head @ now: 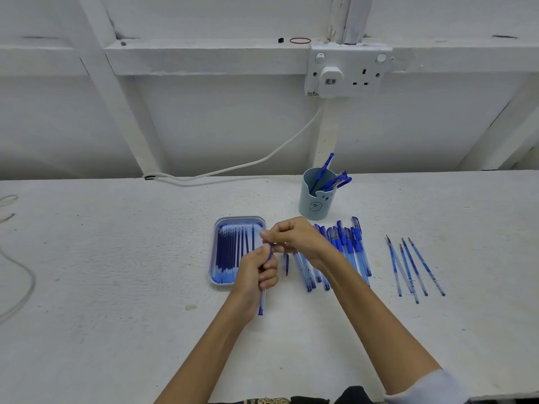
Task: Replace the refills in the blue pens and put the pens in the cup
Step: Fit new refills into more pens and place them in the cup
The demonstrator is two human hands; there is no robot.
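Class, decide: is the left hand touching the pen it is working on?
Touching. The head view shows the left hand curled round the pen, whose barrel sticks out below the fist.

Mostly hidden inside left hand (256,272): pen (262,302) barrel; top end lost under right hand (294,237) fingertips.

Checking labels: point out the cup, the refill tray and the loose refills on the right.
cup (314,209): head view, front wall.
refill tray (240,220): head view, far rim.
loose refills (414,267): head view, mid-shaft of one.
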